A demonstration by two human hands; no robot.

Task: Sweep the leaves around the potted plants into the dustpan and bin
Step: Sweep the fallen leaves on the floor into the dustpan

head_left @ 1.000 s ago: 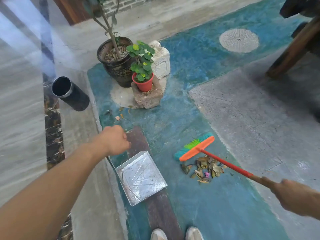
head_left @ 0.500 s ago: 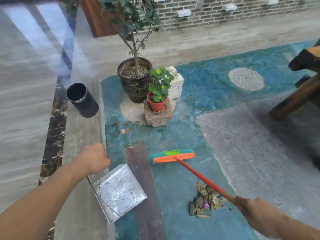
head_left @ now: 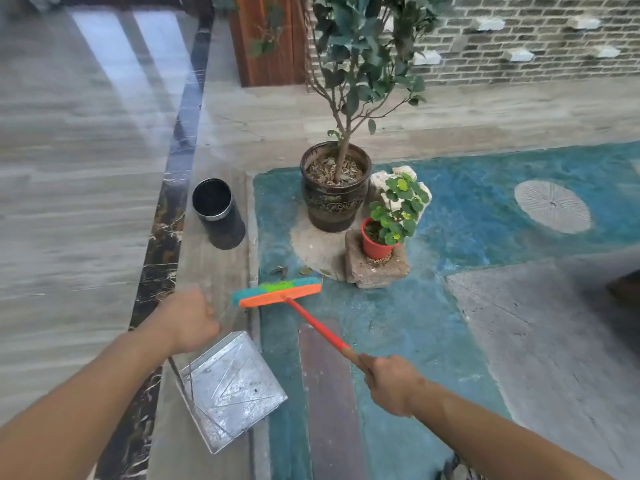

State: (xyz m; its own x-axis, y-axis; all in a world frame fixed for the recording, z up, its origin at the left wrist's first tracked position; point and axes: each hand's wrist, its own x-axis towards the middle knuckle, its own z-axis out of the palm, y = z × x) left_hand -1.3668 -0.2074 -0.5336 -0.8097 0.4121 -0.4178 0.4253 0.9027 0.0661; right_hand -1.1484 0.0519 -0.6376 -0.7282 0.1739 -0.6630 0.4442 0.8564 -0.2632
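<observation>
Arms outstretched; right hand (head_left: 391, 382) fingers clamped on broom (head_left: 277, 294) handle, left hand (head_left: 192, 320) fingers curled round dustpan (head_left: 232, 389) handle

You have 1 view: a wide-angle camera on your head, tilted forward and down at the floor (head_left: 398, 327). Both forearms enter from the bottom edge. Your left hand (head_left: 188, 320) is at lower left, gripping the handle of the dustpan (head_left: 232, 389), and your right hand (head_left: 391, 382) is at lower centre, gripping the broom (head_left: 280, 297) — these sit nearest the lens. The dark pot (head_left: 334, 202) and red pot (head_left: 374, 247) stand at mid-frame, farther off. The brick wall (head_left: 519, 39) runs along the top edge, farthest away — the frame's left side is blurred.
</observation>
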